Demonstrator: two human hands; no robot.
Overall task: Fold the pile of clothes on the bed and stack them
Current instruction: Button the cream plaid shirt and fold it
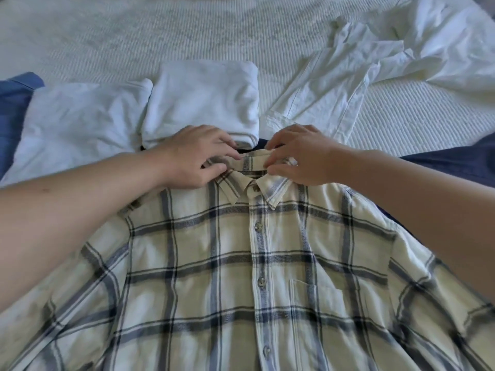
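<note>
A cream plaid button-up shirt lies flat and buttoned, front up, across the near part of the bed, its collar pointing away from me. My left hand pinches the left side of the collar between thumb and fingers. On the collar's right side, my right hand pinches the fabric the same way. Two folded white garments lie just beyond the collar: one in the middle and one to its left.
An unfolded white shirt sprawls at the back right on the ribbed white bedcover. Blue fabric shows at the left edge, and dark navy cloth lies under the plaid shirt at the right.
</note>
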